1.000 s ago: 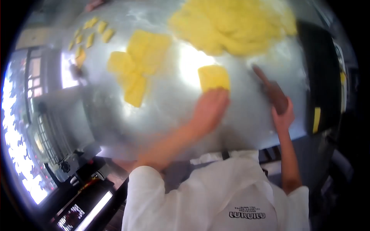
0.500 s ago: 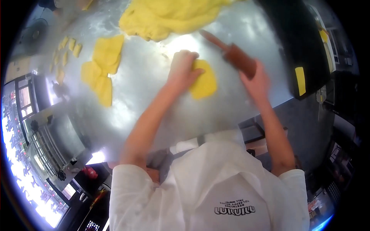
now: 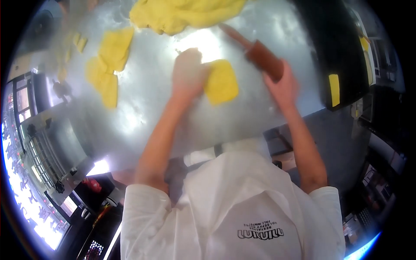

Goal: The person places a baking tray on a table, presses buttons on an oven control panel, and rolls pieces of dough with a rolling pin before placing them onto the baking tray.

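Note:
A rolling pin with a reddish-brown barrel slants over the steel table, its far handle pointing up and left. My right hand is closed around its near end. A flat, rounded sheet of yellow dough lies in front of me. My left hand is at the sheet's left edge, smeared by motion. Its fingers are too blurred to show whether they grip the dough.
A large yellow dough mass sits at the far side of the steel table. Several overlapping flattened dough sheets lie to the left, with small dough pieces beyond. A black surface borders the right side, carrying a yellow strip.
My left hand has slid left off the dough sheet to its edge, its thumb no longer on top. The rolling pin stays in my right hand. The whole view has shifted slightly.

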`<state>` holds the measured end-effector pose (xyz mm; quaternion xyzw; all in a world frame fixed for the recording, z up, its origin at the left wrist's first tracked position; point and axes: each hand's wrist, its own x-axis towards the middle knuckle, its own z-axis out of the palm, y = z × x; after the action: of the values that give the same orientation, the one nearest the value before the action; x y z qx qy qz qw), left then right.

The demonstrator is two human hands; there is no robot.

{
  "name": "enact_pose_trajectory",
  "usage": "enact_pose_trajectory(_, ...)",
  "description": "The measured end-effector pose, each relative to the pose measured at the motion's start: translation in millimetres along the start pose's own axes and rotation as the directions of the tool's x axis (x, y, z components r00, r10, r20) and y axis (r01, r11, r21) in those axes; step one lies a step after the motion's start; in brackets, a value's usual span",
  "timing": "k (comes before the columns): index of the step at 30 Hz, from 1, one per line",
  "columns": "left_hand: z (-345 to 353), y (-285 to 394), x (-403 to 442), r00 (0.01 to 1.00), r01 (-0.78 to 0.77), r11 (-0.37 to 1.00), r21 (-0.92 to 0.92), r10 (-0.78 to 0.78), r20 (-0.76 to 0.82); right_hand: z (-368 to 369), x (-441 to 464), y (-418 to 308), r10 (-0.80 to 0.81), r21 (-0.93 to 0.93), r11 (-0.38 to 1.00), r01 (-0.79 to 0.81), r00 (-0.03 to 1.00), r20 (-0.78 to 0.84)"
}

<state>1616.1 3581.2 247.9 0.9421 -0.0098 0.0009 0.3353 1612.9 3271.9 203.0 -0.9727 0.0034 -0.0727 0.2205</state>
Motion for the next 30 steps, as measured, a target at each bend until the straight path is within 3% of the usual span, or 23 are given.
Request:
enact_pose_trajectory(2,6.6,-2.6,-17.6,0.995,-0.04,0.999,0.014,0.041,-0.086,-0.4,0.7,-2.5,0.002,-0.002,1.0,-0.002,1.0,-0.001)
enact_pose_trajectory(4,22.6,0.2,-44.3,0.954,-0.255,0.965,0.061,0.261,-0.15,-1.1,-0.7,-3.5,0.018,0.007,1.0,-0.018,1.0,0.015)
enact_pose_trajectory(5,27.2,7.3,-55.6,0.962,-0.273,0.962,0.023,0.274,-0.016,0.1,-0.6,-2.2,0.002,0.002,1.0,-0.002,1.0,0.006)
enact_pose_trajectory(8,41.6,15.5,-58.5,0.926,-0.338,0.94,-0.045,0.341,0.161,1.5,-0.7,0.2,-0.03,-0.009,0.999,0.03,0.999,-0.01)
enact_pose_trajectory(14,54.3,-2.0,-43.0,0.858,-0.484,0.863,0.143,0.437,0.27,5.2,-4.1,4.0,-0.054,0.012,0.998,0.054,0.998,-0.03)
enact_pose_trajectory(20,63.0,3.6,-47.8,0.87,-0.473,0.851,0.229,0.412,0.27,5.8,0.7,5.3,-0.066,0.044,0.997,0.067,0.997,-0.033)
enact_pose_trajectory(23,60.7,16.0,-62.8,0.908,-0.402,0.912,0.084,0.385,0.168,2.4,2.2,-0.9,-0.02,0.089,0.996,0.021,1.0,-0.003)
enact_pose_trajectory(25,60.1,5.8,-65.4,0.96,-0.263,0.965,0.009,0.262,-0.098,-7.3,-0.2,-10.6,0.084,0.088,0.992,-0.094,0.99,0.114)
enact_pose_trajectory(26,60.1,0.6,-63.7,0.956,-0.204,0.978,-0.042,0.189,-0.225,-4.2,-6.2,-13.5,0.097,0.309,0.941,-0.137,0.985,0.143)
enact_pose_trajectory(27,61.8,-3.7,-60.2,0.956,-0.083,0.977,-0.196,0.022,-0.294,0.7,-15.0,-15.6,0.106,0.51,0.841,-0.181,0.979,0.172)
enact_pose_trajectory(29,61.9,-4.0,-47.8,0.905,0.093,0.883,-0.46,-0.267,-0.33,-26.7,-29.6,-51.6,0.253,0.621,0.606,-0.498,0.86,0.443)
enact_pose_trajectory(30,61.3,-4.7,-42.9,0.868,0.146,0.813,-0.564,-0.379,-0.321,-22.9,-42.8,-62.9,0.294,0.65,0.529,-0.546,0.836,0.463)
